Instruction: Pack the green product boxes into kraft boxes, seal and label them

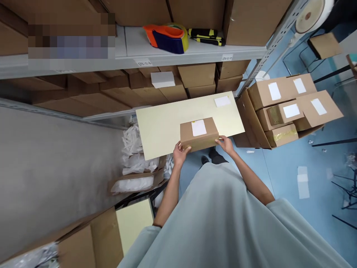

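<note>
A small cardboard box point(199, 139) with a white label point(199, 127) on top is at the front edge of a pale yellow tabletop point(158, 130). My left hand point(180, 152) grips its near left corner, thumb on the front face. At the near right corner, my right hand point(225, 144) holds the box between thumb and fingers. Some fingertips of both hands are hidden behind or under the box. Further back on the tabletop lies a white paper slip point(222, 101), which neither hand touches.
A large open carton point(252, 128) with several labelled boxes stands to the right. On the shelf point(200, 54) above are a tape dispenser point(169, 38) and black-yellow cutters point(206, 36). White packing bags point(134, 182) sit at the left below the tabletop, and a stand fan point(309, 16) rises behind right.
</note>
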{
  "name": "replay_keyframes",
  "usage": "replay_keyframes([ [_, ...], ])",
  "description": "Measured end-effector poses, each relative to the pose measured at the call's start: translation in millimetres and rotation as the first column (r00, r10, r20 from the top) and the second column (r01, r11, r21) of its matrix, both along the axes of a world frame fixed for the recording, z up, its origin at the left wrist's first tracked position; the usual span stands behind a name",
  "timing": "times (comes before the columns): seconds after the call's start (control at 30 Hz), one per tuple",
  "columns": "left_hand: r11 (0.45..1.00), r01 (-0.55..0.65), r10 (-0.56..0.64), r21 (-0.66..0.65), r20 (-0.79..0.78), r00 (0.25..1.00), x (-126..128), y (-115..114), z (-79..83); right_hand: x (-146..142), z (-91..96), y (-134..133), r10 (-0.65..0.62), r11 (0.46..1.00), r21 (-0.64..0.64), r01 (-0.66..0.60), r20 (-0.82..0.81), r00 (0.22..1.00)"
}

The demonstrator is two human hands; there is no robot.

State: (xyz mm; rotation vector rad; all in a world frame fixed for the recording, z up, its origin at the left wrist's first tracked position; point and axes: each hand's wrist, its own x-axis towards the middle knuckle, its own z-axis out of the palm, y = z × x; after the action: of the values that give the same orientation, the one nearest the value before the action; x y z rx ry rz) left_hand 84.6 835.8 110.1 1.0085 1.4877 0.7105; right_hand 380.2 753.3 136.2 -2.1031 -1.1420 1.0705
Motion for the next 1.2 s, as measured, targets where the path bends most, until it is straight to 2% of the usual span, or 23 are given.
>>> replay_keyframes([
  [0.13,0.992,0.098,-0.107,-0.078,-0.112,0.988,1,-30,0.0,-12,-4.8,-39,-0.015,0.994,-0.103,0.020,0.043,0.999],
  [0.27,0.978,0.204,-0.209,-0.045,-0.172,0.963,6,-43,8.1,-10,5.2,-62,-0.073,0.990,-0.111,0.083,0.084,0.994],
  [0.4,0.937,0.349,-0.348,-0.020,-0.162,0.924,25,-42,21.8,18,30.3,-81,-0.158,0.984,-0.069,0.167,0.119,0.980],
  [0.5,0.892,0.453,-0.449,0.005,-0.121,0.885,57,-37,39.9,48,50.9,-104,-0.239,0.969,-0.035,0.246,0.146,0.960],
  [0.6,0.844,0.533,-0.521,0.057,-0.152,0.840,104,-35,67.0,80,71.1,-135,-0.330,0.944,0.080,0.322,0.128,0.935],
  [0.7,0.783,0.612,-0.581,0.109,-0.219,0.784,163,-45,100.4,118,93.3,-174,-0.456,0.870,0.238,0.432,0.053,0.888],
  [0.77,0.705,0.697,-0.650,0.134,-0.271,0.710,207,-61,122.7,150,108.4,-206,-0.553,0.797,0.292,0.529,0.000,0.833],
  [0.87,0.516,0.849,-0.776,0.112,-0.359,0.518,273,-97,148.2,210,126.9,-258,-0.663,0.707,0.315,0.633,-0.016,0.748],
  [0.93,0.400,0.914,-0.834,0.061,-0.388,0.391,317,-122,157.4,254,134.3,-290,-0.699,0.684,0.307,0.662,0.016,0.715],
  [1.0,0.315,0.949,-0.873,0.023,-0.386,0.300,358,-142,161.4,299,137.6,-315,-0.715,0.682,0.281,0.675,0.064,0.696],
  [1.1,0.217,0.976,-0.899,0.031,-0.384,0.212,411,-162,163.3,363,135.7,-339,-0.726,0.676,0.283,0.680,0.097,0.681],
  [1.2,0.156,0.987,-0.882,0.050,-0.442,0.162,453,-174,162.8,419,122.4,-342,-0.737,0.650,0.322,0.689,0.044,0.674],
])
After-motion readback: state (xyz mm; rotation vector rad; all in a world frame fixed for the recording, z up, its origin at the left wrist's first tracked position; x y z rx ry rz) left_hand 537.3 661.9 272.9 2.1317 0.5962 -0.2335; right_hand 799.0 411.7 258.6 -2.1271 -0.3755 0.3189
